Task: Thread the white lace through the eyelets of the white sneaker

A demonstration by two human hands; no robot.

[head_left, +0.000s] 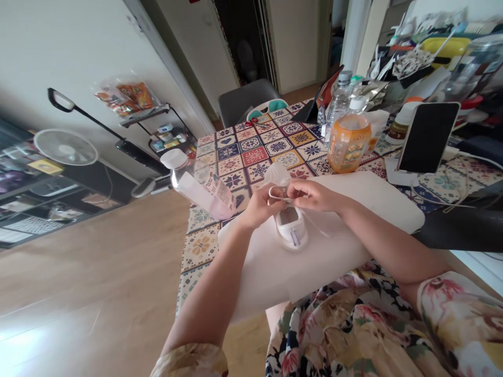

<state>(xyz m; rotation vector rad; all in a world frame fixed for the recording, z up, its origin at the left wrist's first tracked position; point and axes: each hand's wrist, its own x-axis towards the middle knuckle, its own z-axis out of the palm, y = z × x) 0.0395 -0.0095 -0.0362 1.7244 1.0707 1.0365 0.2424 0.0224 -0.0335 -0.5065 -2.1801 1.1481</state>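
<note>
A white shoe point(294, 234) stands with its heel toward me and its toe pointing away, on a white sheet point(259, 277). My left hand point(261, 205) is at the shoe's left side, its fingers closed on a white shoelace point(274, 191) that bends into a loop. From the right, my right hand point(312, 195) meets it above the shoe's opening, thumb and forefinger pinched on the lace too. One loose lace end trails down to the right of the shoe. The fingers partly hide the knot area and the tongue.
Left of the sheet a bottle with pink liquid point(204, 189) leans on the patterned tablecloth point(251, 144). An orange-labelled bottle point(349, 144) and a phone point(428, 137) on a stand are at the right. Red scissors point(255, 122) lie near the far edge. Clutter fills the back right.
</note>
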